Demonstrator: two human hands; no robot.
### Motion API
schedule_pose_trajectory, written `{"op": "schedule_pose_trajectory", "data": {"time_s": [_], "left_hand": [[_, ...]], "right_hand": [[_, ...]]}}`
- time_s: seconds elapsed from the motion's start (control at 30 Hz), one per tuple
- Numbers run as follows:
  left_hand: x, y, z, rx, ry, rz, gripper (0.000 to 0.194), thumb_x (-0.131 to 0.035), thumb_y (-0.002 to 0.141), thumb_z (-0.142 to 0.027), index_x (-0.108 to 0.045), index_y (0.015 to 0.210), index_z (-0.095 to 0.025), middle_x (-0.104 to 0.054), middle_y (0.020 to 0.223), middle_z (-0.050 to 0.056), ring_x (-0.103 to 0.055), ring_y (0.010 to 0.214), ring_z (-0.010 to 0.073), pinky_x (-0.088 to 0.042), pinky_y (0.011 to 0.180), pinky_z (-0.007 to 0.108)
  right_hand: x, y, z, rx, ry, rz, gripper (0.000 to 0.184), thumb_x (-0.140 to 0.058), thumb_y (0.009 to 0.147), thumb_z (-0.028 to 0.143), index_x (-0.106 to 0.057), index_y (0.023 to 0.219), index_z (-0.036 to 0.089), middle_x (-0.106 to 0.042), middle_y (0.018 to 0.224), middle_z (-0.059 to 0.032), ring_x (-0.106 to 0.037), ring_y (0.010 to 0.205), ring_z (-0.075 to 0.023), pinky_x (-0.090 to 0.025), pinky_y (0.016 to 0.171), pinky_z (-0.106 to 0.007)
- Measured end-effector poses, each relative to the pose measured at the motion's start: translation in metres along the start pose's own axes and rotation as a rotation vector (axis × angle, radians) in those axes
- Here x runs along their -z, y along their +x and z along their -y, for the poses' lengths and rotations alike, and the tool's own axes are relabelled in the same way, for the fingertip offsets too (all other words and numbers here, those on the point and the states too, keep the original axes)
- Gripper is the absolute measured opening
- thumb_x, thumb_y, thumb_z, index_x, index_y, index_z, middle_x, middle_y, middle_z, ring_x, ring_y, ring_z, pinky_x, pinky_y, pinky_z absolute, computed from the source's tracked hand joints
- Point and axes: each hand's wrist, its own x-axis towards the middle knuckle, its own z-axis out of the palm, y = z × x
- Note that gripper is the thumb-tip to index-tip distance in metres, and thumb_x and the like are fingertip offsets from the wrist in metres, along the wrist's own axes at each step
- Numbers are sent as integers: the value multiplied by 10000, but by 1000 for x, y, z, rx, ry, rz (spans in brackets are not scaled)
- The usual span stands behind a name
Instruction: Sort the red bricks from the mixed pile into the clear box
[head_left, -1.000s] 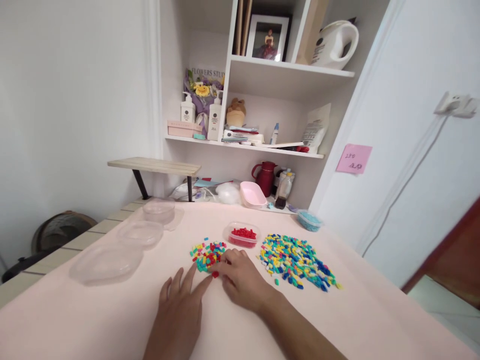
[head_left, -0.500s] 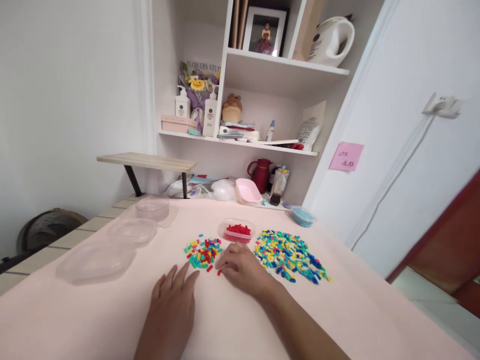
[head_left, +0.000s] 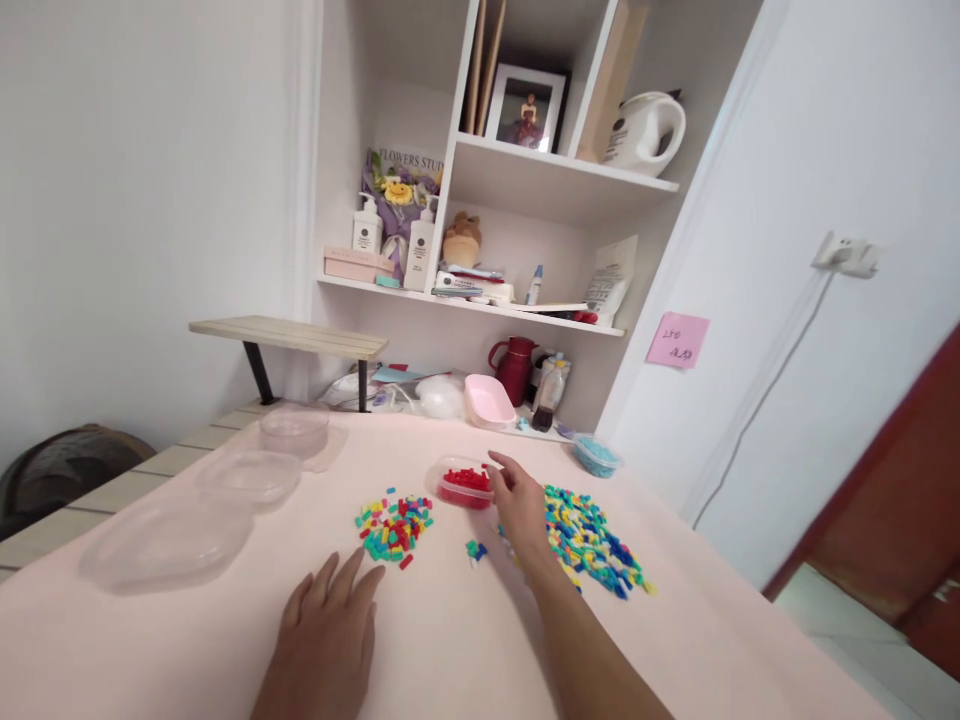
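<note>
My left hand lies on the pink tabletop with its fingers stretched out. Just beyond its fingertips is a small pile of mixed coloured pieces, red, green, yellow and blue. My right hand is at the right side of a clear plastic container holding red pieces. Its thumb and index finger are apart, with a red piece by the fingertips. A larger pile of mixed pieces lies right of this hand, partly hidden by it. A few green and blue pieces sit between the piles.
Clear containers line the left side of the table. A container of light blue pieces stands at the back right. Behind are a pink tray, a red jug and a bottle. A raised wooden shelf is back left.
My right hand has moved from beside the small pile, where it pinched near a red piece, up and right to the container, and its fingers have parted. My left hand stays resting.
</note>
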Motion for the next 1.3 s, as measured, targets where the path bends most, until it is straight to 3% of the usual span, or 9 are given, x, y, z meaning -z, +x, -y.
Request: {"op": "schedule_pose_trajectory", "data": {"time_s": [0.1, 0.2, 0.33, 0.43, 0.63, 0.9, 1.17, 1.3], "left_hand": [[1, 0, 0, 3, 4, -7, 518, -334, 937, -241, -568, 1391, -329, -478, 1548, -8, -370, 1467, 262, -281, 1194, 516], [3, -1, -1, -9, 0, -25, 510, -343, 935, -241, -580, 1380, -320, -488, 1541, 7, -379, 1462, 267, -288, 1193, 523], [7, -4, -3, -29, -12, -31, 514, -340, 937, -221, -576, 1383, -319, -498, 1534, 23, -390, 1457, 266, -300, 1191, 528], [9, -7, -4, -29, -5, -36, 510, -337, 941, -219, -580, 1380, -310, -509, 1524, 36, -399, 1451, 279, -312, 1181, 541], [12, -7, -5, -30, 4, -21, 518, -311, 952, -220, -566, 1395, -301, -495, 1536, 30, -388, 1457, 278, -310, 1185, 537], [16, -7, -7, -12, -28, 4, 511, -330, 949, -215, -566, 1395, -297, -492, 1538, 38, -379, 1462, 277, -290, 1195, 536], [5, -4, 0, -23, -13, -46, 508, -337, 941, -238, -581, 1379, -322, -501, 1531, 26, -398, 1451, 280, -296, 1183, 537], [8, 2, 2, -17, 58, 31, 522, -319, 937, -267, -572, 1393, -290, -505, 1526, 25, -390, 1456, 283, -293, 1188, 524]], "right_hand": [[6, 5, -8, 17, 80, 33, 462, -495, 909, 425, -700, 1210, 142, -744, 820, -62, -665, 693, -214, -511, 679, -328], [9, -4, -1, 93, 93, 75, 399, -480, 936, 400, -731, 1131, 160, -745, 836, -67, -671, 742, -218, -509, 707, -329], [1, -28, 20, 308, 43, 356, 254, -533, 908, 252, -774, 984, 223, -759, 949, -56, -674, 857, -208, -500, 787, -320], [-8, -43, 30, 435, -16, 561, 260, -558, 865, 143, -785, 938, 248, -739, 882, -39, -654, 834, -183, -486, 779, -298], [-20, -54, 28, 582, -180, 679, 230, -619, 865, 136, -773, 970, 270, -700, 908, -40, -616, 868, -189, -448, 833, -327], [-19, -53, 29, 499, -173, 709, 138, -698, 807, 132, -751, 866, 245, -691, 902, -27, -620, 870, -191, -449, 823, -315], [-25, -57, 36, 481, -257, 653, 53, -789, 760, 226, -763, 801, 247, -702, 819, -12, -627, 829, -191, -420, 813, -320], [-28, -57, 37, 496, -291, 630, 82, -749, 762, 164, -761, 772, 245, -715, 795, -10, -632, 827, -190, -419, 799, -311]]}}
